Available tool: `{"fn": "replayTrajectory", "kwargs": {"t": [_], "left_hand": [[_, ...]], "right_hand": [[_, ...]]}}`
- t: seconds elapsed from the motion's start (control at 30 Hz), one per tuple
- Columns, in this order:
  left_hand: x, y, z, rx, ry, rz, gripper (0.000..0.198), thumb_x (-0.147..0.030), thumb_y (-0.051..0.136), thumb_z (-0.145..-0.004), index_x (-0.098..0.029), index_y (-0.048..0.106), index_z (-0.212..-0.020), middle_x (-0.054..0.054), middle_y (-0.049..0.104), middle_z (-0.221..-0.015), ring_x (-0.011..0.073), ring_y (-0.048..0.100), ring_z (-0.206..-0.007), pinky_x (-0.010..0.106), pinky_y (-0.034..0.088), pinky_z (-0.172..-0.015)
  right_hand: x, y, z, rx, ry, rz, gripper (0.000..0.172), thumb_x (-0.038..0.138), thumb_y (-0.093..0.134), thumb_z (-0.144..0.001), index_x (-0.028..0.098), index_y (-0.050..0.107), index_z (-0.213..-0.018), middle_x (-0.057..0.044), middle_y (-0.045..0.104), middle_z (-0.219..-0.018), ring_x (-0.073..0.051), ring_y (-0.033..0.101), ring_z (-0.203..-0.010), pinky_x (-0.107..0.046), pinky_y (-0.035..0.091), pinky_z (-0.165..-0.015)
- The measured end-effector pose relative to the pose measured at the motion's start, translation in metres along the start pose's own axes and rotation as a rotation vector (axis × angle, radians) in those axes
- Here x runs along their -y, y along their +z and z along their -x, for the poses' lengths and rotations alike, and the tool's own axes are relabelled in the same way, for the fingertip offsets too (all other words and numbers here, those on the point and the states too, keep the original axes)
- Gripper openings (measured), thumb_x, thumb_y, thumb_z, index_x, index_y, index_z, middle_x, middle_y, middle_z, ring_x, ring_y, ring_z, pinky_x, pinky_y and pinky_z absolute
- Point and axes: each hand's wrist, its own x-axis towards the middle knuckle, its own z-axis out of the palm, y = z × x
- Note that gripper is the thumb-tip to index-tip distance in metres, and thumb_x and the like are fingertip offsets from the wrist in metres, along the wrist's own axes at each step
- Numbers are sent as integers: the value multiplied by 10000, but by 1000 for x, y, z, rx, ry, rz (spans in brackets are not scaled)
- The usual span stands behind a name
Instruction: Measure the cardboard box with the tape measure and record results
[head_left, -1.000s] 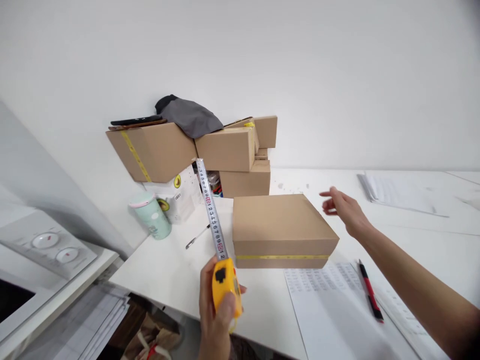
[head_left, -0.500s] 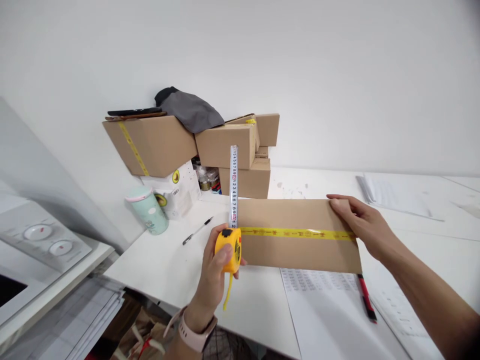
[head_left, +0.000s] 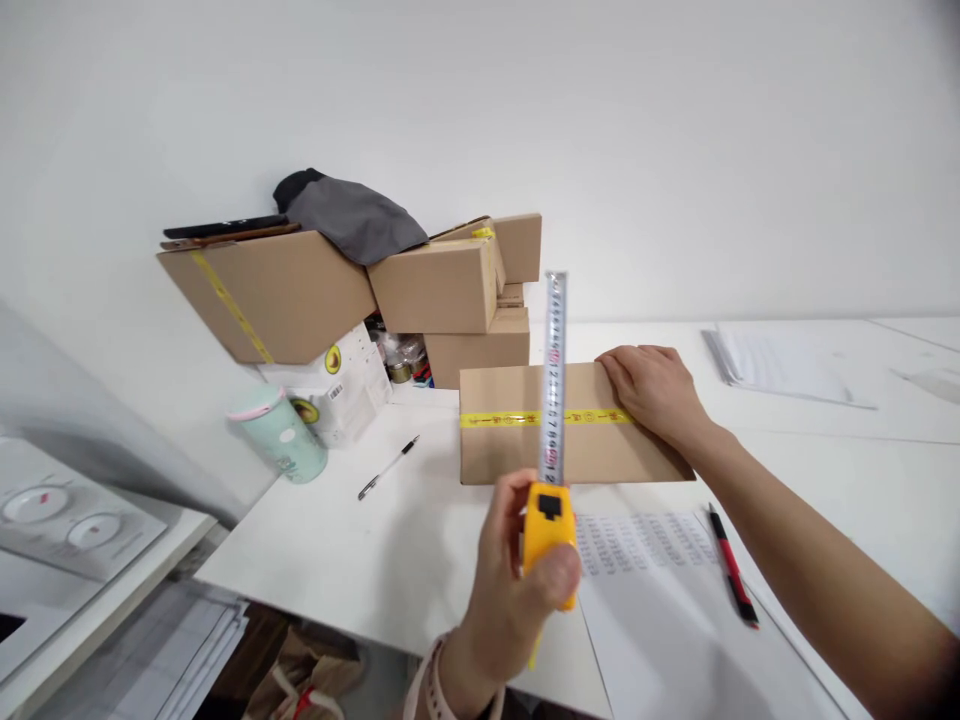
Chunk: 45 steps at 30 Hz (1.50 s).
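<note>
My left hand is wrapped round a yellow tape measure, thumb on its lower front. Its metal blade is pulled out some way and points up, in front of a cardboard box. The box has yellow printed tape along the middle of its near face. My right hand grips the box's right part from above, fingers bent over its top edge. Below the box lies a printed sheet, with a red and black pen on it.
Several cardboard boxes are stacked at the back left, a grey cloth on top. A mint green tumbler and a clear pen are on the white table's left side. Papers lie at the back right.
My left hand has moved right with the tape measure, from the box's left edge to in front of its face. The box sits farther back and my right hand now reaches over its top.
</note>
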Motion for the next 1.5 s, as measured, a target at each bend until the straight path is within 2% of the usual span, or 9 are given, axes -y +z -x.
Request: {"fn": "replayTrajectory", "kwargs": {"t": [0.1, 0.3, 0.5, 0.6, 0.77, 0.93, 1.13, 1.3, 1.5], "left_hand": [[14, 13, 1, 62, -95, 29, 555, -591, 750, -799, -229, 560, -1174, 28, 605, -901, 125, 552, -657, 228, 491, -533], [45, 25, 12, -59, -167, 36, 624, -668, 719, -789, -242, 525, -1201, 9, 579, -840, 125, 535, -640, 205, 465, -496], [73, 30, 30, -125, -263, 79, 758, -748, 757, -681, -263, 520, -1214, 52, 617, -1006, 143, 593, -664, 249, 536, -542], [76, 32, 37, -138, -297, 154, 787, -739, 790, -643, -268, 525, -1215, 68, 633, -1077, 144, 617, -670, 292, 587, -633], [67, 37, 43, -190, -339, 195, 766, -716, 785, -664, -271, 545, -1240, 96, 629, -1180, 159, 661, -678, 184, 454, -419], [71, 38, 45, -203, -292, 211, 737, -697, 776, -697, -267, 557, -1254, 79, 645, -1097, 152, 648, -674, 162, 429, -389], [68, 36, 43, -162, -240, 180, 721, -674, 784, -717, -260, 550, -1258, 63, 636, -1096, 148, 621, -742, 317, 616, -707], [68, 35, 44, -119, -203, 122, 687, -647, 752, -767, -268, 526, -1293, 80, 630, -1156, 157, 620, -747, 347, 619, -721], [97, 24, 79, -243, 18, 16, 844, -733, 785, -643, -278, 509, -1298, 72, 630, -1064, 187, 622, -725, 329, 584, -653]], "right_hand": [[1, 2, -1, -15, -11, 53, 371, 316, 305, -1014, 224, 631, -863, -95, 734, -889, -267, 630, -862, -459, 378, -972], [-3, 7, -1, -19, -43, 50, 343, 244, 316, -998, 206, 655, -971, -107, 737, -948, -287, 636, -920, -439, 412, -919], [-5, 9, -8, 59, -19, -16, 342, 179, 373, -934, 194, 657, -1123, -134, 716, -1065, -304, 621, -951, -404, 440, -778], [-3, 9, -10, 60, -84, 5, 458, 110, 400, -878, 211, 629, -1262, -113, 718, -1100, -298, 602, -982, -404, 424, -792], [-2, 9, -8, 39, -260, 49, 688, 29, 377, -831, 294, 544, -1444, -96, 697, -1100, -281, 568, -956, -396, 404, -770], [-2, 7, -8, 67, -306, 72, 704, 33, 392, -847, 358, 568, -1447, -103, 671, -1123, -281, 545, -927, -410, 398, -782], [-4, 9, -9, 80, -286, 36, 664, 52, 382, -876, 351, 607, -1424, -112, 666, -1158, -294, 532, -970, -431, 393, -812], [-4, 13, -7, 42, -280, 25, 567, 131, 331, -963, 341, 624, -1399, -111, 674, -1132, -286, 533, -955, -426, 382, -819], [12, 7, 15, -98, -172, 126, 515, 522, 329, -1030, 233, 636, -1326, -121, 705, -1033, -310, 547, -958, -444, 379, -849]]}}
